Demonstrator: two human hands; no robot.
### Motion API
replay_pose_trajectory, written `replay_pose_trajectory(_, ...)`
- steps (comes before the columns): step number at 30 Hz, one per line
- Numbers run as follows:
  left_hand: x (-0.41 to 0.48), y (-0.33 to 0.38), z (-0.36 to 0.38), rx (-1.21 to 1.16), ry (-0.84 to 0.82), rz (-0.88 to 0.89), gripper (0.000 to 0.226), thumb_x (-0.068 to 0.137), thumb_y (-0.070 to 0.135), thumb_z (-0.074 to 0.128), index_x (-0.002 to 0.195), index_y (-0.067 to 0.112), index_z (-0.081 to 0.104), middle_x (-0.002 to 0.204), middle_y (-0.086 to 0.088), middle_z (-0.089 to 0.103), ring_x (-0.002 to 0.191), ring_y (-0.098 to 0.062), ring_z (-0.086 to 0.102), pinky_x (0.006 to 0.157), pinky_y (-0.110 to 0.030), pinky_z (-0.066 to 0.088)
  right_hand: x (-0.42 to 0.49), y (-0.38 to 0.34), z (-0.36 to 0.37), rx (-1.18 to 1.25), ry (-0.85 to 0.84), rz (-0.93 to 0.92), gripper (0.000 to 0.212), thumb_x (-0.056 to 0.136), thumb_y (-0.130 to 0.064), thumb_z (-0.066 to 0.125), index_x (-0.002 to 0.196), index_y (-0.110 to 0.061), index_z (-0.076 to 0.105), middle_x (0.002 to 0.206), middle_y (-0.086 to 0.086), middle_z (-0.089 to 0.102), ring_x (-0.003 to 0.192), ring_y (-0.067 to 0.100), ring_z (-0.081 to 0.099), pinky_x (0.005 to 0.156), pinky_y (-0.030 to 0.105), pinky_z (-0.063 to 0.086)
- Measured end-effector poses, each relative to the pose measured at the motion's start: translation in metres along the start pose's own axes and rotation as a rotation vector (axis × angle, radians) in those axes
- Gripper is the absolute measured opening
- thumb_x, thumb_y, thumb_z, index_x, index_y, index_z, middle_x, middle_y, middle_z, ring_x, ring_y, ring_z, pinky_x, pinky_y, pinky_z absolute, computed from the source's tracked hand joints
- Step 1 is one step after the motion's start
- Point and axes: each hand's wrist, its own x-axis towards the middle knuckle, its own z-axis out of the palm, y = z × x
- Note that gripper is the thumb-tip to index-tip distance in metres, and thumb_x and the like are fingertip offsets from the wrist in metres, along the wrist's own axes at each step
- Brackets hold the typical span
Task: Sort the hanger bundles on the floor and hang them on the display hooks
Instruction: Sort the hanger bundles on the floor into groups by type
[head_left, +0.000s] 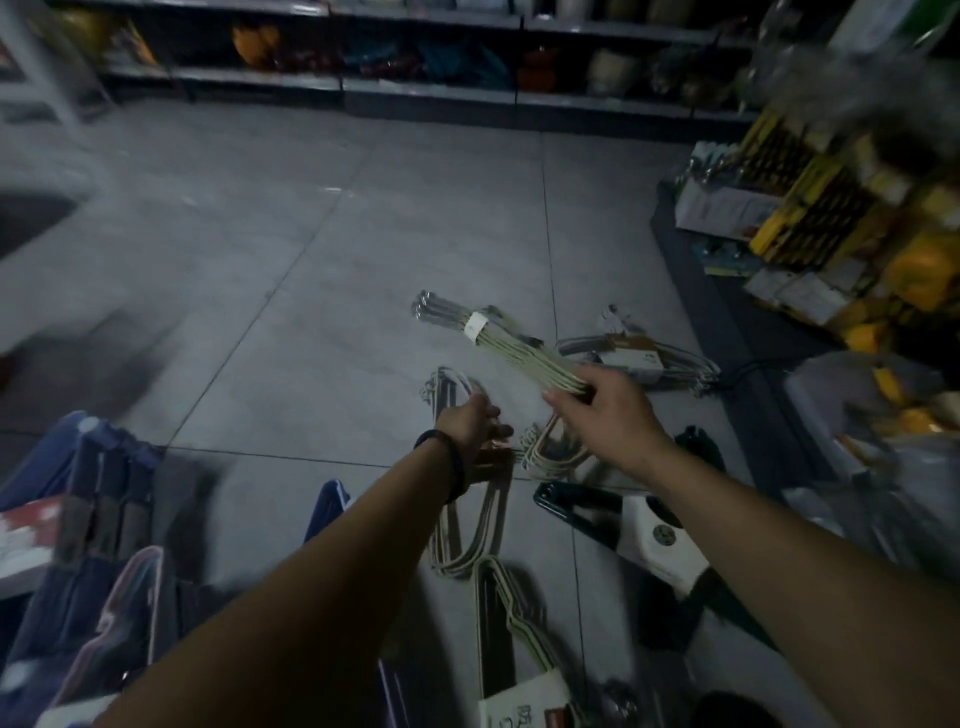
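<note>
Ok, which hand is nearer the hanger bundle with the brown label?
Right. The right hand, holding the cream hanger bundle, sits just beside the brown-label bundle, on its left; the left hand is farther left, reaching toward wire hangers on the floor.

The cream wire hanger bundle (524, 358) has a white paper band (476, 327) and silver metal hooks (431, 307). The tiled floor (311, 260) is pale grey with darker grout lines. The rubber wristband (453, 462) is black. The dark green plastic hangers (561, 501) carry a white label (660, 538). The boxed packs (810, 208) are yellow and black.
</note>
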Motion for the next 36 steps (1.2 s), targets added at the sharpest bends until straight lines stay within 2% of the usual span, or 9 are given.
replay_pose_trajectory(7, -0.118, 0.0, 0.018, -0.323, -0.165, -0.019, 0.071, 0.108, 0.058, 0.027, 0.156, 0.007, 0.034, 0.147, -0.02, 0.055, 0.112, -0.044, 0.064, 0.092, -0.054, 0.054, -0.142, -0.079, -0.041, 0.597, 0.074, 0.144, 0.021, 0.101, -0.02, 0.065, 0.095, 0.0, 0.07, 0.079, 0.016, 0.072, 0.062, 0.02, 0.059, 0.054, 0.033, 0.045)
replay_pose_trajectory(10, -0.166, -0.007, 0.019, -0.413, -0.234, 0.01, 0.061, 0.109, 0.045, 0.035, 0.145, -0.002, 0.049, 0.126, -0.025, 0.067, 0.103, -0.041, 0.066, 0.069, -0.05, 0.061, -0.197, -0.1, -0.049, 0.88, 0.016, 0.271, 0.018, 0.102, -0.015, 0.061, 0.1, 0.001, 0.068, 0.079, 0.021, 0.066, 0.062, 0.022, 0.055, 0.052, 0.031, 0.039)
replay_pose_trajectory(15, -0.217, -0.036, -0.003, -0.341, -0.165, 0.023, 0.039, 0.112, 0.029, 0.039, 0.122, -0.004, 0.057, 0.114, -0.022, 0.068, 0.099, -0.037, 0.067, 0.078, -0.049, 0.056, -0.271, -0.11, -0.061, 1.142, -0.139, 0.406, 0.024, 0.093, -0.025, 0.061, 0.076, -0.011, 0.051, 0.081, 0.022, 0.063, 0.06, 0.022, 0.055, 0.054, 0.032, 0.037)
replay_pose_trajectory(17, -0.229, -0.048, -0.008, -0.331, -0.164, 0.046, 0.029, 0.111, 0.026, 0.043, 0.114, 0.0, 0.057, 0.102, -0.021, 0.065, 0.094, -0.035, 0.068, 0.077, -0.049, 0.061, -0.288, -0.105, -0.064, 1.134, -0.193, 0.431, 0.025, 0.088, -0.032, 0.058, 0.075, -0.014, 0.049, 0.083, 0.022, 0.066, 0.062, 0.025, 0.057, 0.058, 0.033, 0.036)
replay_pose_trajectory(22, -0.244, -0.064, -0.004, -0.306, -0.083, 0.189, 0.025, 0.108, 0.012, 0.049, 0.132, 0.005, 0.056, 0.116, -0.022, 0.068, 0.091, -0.036, 0.074, 0.071, -0.054, 0.064, -0.299, -0.086, -0.072, 0.997, -0.279, 0.506, 0.033, 0.101, -0.034, 0.045, 0.077, -0.014, 0.056, 0.113, 0.03, 0.071, 0.074, 0.032, 0.066, 0.063, 0.035, 0.044)
replay_pose_trajectory(25, -0.251, -0.068, -0.012, -0.255, -0.045, 0.235, 0.029, 0.105, 0.007, 0.053, 0.134, 0.009, 0.05, 0.121, -0.02, 0.064, 0.087, -0.04, 0.074, 0.06, -0.05, 0.062, -0.29, -0.079, -0.075, 0.756, -0.204, 0.473, 0.038, 0.104, -0.042, 0.049, 0.101, -0.009, 0.069, 0.115, 0.017, 0.074, 0.089, 0.035, 0.071, 0.071, 0.04, 0.054)
replay_pose_trajectory(29, -0.255, -0.082, -0.029, -0.034, -0.043, 0.236, 0.04, 0.101, 0.002, 0.059, 0.137, 0.017, 0.049, 0.13, -0.024, 0.061, 0.105, -0.05, 0.068, 0.078, -0.066, 0.06, -0.271, -0.073, -0.085, 0.599, -0.03, 0.353, 0.025, 0.104, -0.041, 0.056, 0.121, -0.024, 0.064, 0.12, 0.006, 0.072, 0.097, 0.031, 0.075, 0.086, 0.049, 0.059)
replay_pose_trajectory(32, -0.258, -0.098, -0.029, 0.168, -0.053, 0.218, 0.037, 0.1, 0.005, 0.062, 0.132, 0.02, 0.052, 0.123, -0.023, 0.065, 0.099, -0.047, 0.072, 0.077, -0.061, 0.061, -0.257, -0.064, -0.092, 0.684, 0.058, 0.33, 0.008, 0.102, -0.04, 0.061, 0.109, -0.045, 0.061, 0.117, 0.002, 0.071, 0.092, 0.031, 0.073, 0.079, 0.046, 0.059)
replay_pose_trajectory(36, -0.245, -0.132, -0.026, 0.389, -0.055, 0.195, 0.029, 0.1, 0.011, 0.063, 0.126, 0.022, 0.056, 0.114, -0.014, 0.069, 0.089, -0.034, 0.074, 0.063, -0.043, 0.064, -0.243, -0.024, -0.076, 0.665, 0.129, 0.432, 0.017, 0.107, -0.018, 0.055, 0.105, -0.008, 0.069, 0.086, 0.011, 0.068, 0.062, 0.018, 0.06, 0.053, 0.029, 0.045)
